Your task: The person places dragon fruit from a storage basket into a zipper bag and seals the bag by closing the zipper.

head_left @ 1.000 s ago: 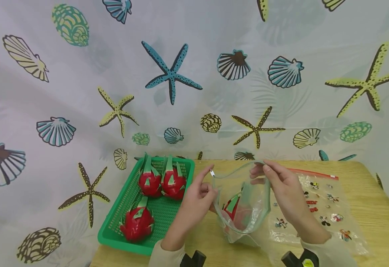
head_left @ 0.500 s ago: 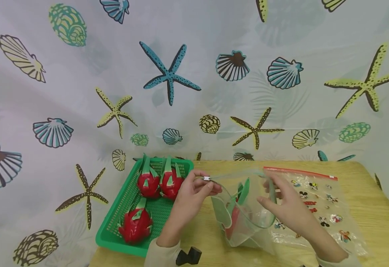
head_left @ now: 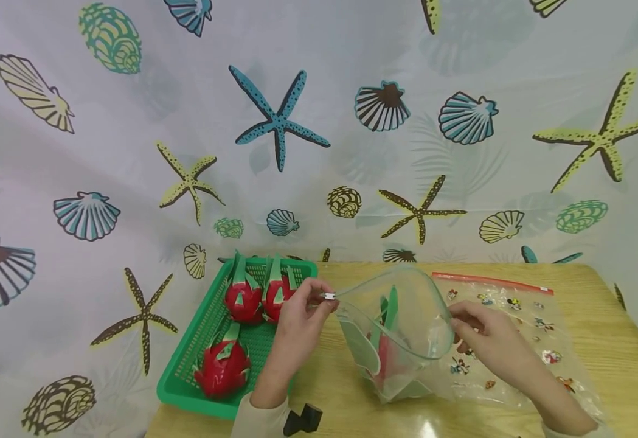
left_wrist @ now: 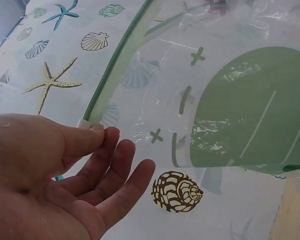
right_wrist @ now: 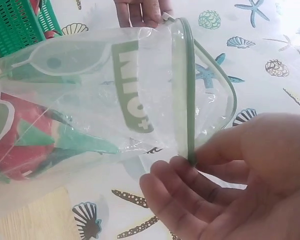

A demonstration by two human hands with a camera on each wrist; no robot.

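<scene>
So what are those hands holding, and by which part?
Both hold the clear zip bag with a dragon fruit inside. The left hand pinches its white slider; the right hand pinches the green zip edge opposite.

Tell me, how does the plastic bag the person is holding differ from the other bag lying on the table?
The held bag stands upright with its mouth spread wide between the left hand and right hand; the flat bag lies on the table. The held bag has a green zip strip and green print, the flat bag a red strip and small cartoon pictures. The held bag contains a dragon fruit. Both are clear plastic.
</scene>
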